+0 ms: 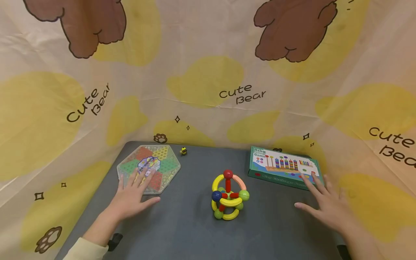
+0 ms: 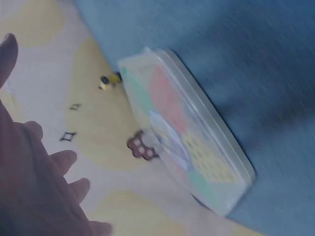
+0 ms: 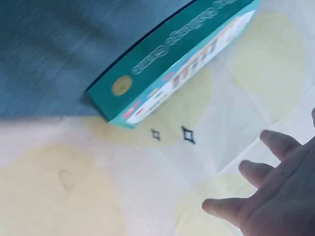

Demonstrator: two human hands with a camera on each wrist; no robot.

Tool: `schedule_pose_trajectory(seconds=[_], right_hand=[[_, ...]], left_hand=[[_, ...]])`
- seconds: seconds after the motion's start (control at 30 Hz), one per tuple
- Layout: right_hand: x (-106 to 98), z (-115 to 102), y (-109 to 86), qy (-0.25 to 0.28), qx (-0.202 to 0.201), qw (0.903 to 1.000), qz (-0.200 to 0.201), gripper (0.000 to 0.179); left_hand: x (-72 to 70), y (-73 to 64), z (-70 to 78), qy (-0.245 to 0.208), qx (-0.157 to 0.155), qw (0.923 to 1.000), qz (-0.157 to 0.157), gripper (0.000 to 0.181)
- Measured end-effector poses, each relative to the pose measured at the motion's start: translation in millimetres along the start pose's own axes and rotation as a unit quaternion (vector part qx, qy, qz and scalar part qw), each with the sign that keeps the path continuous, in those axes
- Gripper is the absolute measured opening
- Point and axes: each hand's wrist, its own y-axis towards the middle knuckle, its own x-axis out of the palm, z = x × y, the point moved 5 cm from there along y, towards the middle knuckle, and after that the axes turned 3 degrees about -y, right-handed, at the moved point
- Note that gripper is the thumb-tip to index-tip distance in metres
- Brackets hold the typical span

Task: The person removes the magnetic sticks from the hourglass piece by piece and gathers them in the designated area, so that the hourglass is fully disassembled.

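Observation:
My left hand (image 1: 131,199) hovers with spread fingers in front of a clear hexagonal Chinese checkers box (image 1: 167,164), overlapping its near side in the head view. On the other side my right hand (image 1: 329,207) is likewise spread, its fingertips by the near right corner of a green Ring Challenge Game box (image 1: 279,180). Both hands hold nothing. Between them a toy ball of red rods, yellow arcs and coloured knobs (image 1: 228,186) stands on the dark table. The left wrist view shows the checkers box (image 2: 216,118) tilted by the camera angle; the right wrist view shows the green box (image 3: 152,59).
A tiny yellow and black figure (image 1: 183,151) sits near the back edge, right of the checkers box. The grey table (image 1: 182,234) is bordered at the back and sides by a cloth (image 1: 195,43) printed with bears and yellow patches.

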Motion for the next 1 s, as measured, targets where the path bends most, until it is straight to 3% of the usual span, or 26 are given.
schedule_pose_trajectory(seconds=[0.13, 0.27, 0.43, 0.53, 0.63, 0.73, 0.83, 1.0], right_hand=[[-4.3, -15.1, 3.4, 0.014, -0.007, 0.9999, 0.0, 0.098], [-5.7, -28.3, 8.9, 0.08, -0.012, 0.9967, 0.008, 0.093], [0.2, -42.8, 11.9, 0.156, -0.008, 0.9877, 0.005, 0.082], [4.2, -52.6, 13.2, 0.181, -0.006, 0.9832, 0.018, 0.073], [10.1, -64.3, 16.5, 0.212, -0.009, 0.9762, 0.047, 0.061], [18.1, -77.9, 23.7, 0.239, -0.005, 0.9683, 0.074, 0.053], [25.9, -93.7, 33.3, 0.269, 0.008, 0.959, 0.088, 0.05], [35.1, -116.5, 43.6, 0.341, 0.045, 0.9356, 0.079, 0.05]], left_hand=[[4.4, 10.5, 20.6, -0.037, 0.014, 0.9992, -0.008, 0.091], [6.9, 18.0, 43.8, -0.074, 0.053, 0.9958, 0.004, 0.086], [17.9, 23.2, 69.9, -0.144, 0.085, 0.9859, 0.015, 0.078], [27.2, 25.6, 85.2, -0.206, 0.077, 0.9754, 0.009, 0.072], [35.0, 28.3, 101.1, -0.302, 0.051, 0.9518, -0.004, 0.064], [41.0, 30.7, 118.0, -0.405, 0.016, 0.9139, -0.023, 0.058], [47.7, 33.1, 135.7, -0.467, -0.007, 0.8832, -0.041, 0.058], [59.4, 38.4, 163.7, -0.507, -0.019, 0.8594, -0.067, 0.062]])
